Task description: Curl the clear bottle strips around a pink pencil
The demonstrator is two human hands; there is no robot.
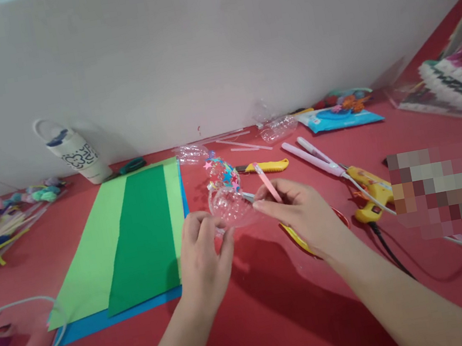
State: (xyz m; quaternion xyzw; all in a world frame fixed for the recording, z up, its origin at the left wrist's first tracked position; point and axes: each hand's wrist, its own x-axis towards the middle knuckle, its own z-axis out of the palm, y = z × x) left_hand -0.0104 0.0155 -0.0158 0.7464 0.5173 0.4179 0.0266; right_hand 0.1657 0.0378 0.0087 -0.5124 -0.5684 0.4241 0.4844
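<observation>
A clear plastic bottle piece [230, 206] is between my two hands, above the red table. The fingers of my left hand [203, 252] are closed on its near left edge. My right hand [293, 209] grips a slim pink pen-like stick [266, 181], which points up and away. Its thumb and fingertips are beside the right side of the bottle piece. Under the right hand lie scissors with a yellow handle [298, 237], partly hidden by the hand. Just behind the bottle piece, another clear piece holds colourful stars [222, 173].
Green sheets [144, 236] lie on the left, with a white tumbler [79, 158] behind. A yellow box cutter [268, 166], lilac hair straightener [315, 158] and yellow glue gun [370, 190] lie rightward. White cables cross both sides. A blue packet [340, 118] sits near the wall.
</observation>
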